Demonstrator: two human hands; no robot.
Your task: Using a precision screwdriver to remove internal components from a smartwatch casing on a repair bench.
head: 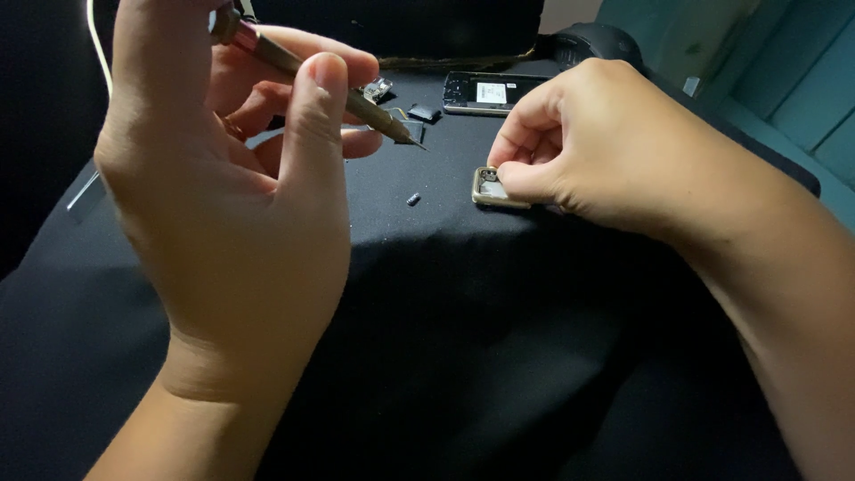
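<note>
Black cloth bench | left hand pinches precision screwdriver, light, stiff | right hand fingertips close on small gold-rimmed frame piece, fragile; hold by edges | opened phone behind.

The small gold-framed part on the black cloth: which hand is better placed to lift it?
Probably the right hand: its fingertips already pinch the gold-framed part. The left hand is raised, holding a pointed tool.

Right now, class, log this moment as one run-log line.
left hand: holds slim brown pointed screwdriver, raised | right hand: pinches small gold-rimmed metal frame on black cloth | nearby: opened phone body, tiny dark part
</note>
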